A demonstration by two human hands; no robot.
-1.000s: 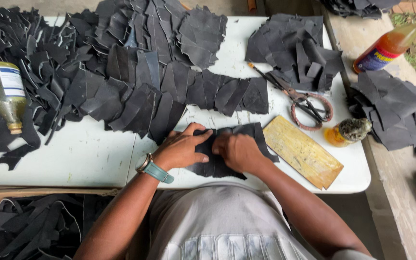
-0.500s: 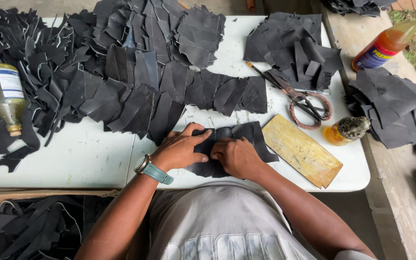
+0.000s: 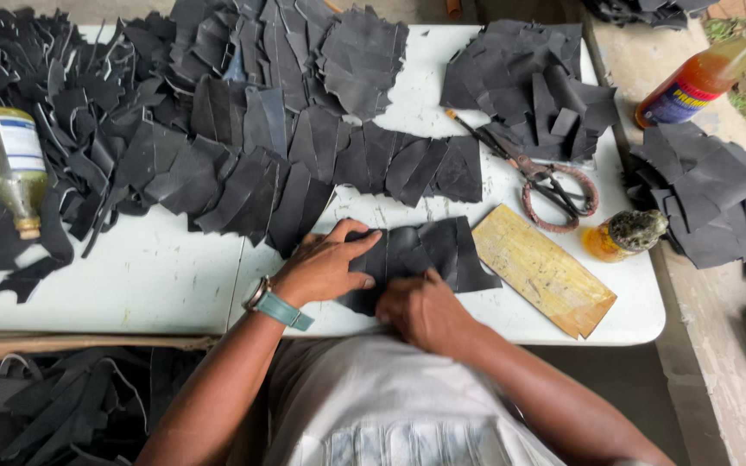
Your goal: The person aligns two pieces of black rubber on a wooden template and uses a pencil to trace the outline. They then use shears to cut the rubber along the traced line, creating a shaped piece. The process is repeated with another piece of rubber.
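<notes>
Head view: white table (image 3: pixel 157 285) heaped with black offcuts.
Work piece: joined black leather pieces (image 3: pixel 429 250), lying flat at the table's near edge, six o'clock.
Handling: looks light, limp and thin; best pinned flat or taken by an edge.
Left hand (image 3: pixel 325 267): palm down, fingers spread and pressing the piece's nine o'clock end; clamped on nothing.
Right hand (image 3: pixel 425 311): knuckles up, fingers curled at the near edge; whether it pinches, I cannot tell.
Three o'clock: wooden block (image 3: pixel 541 269), scissors (image 3: pixel 546 181).
</notes>
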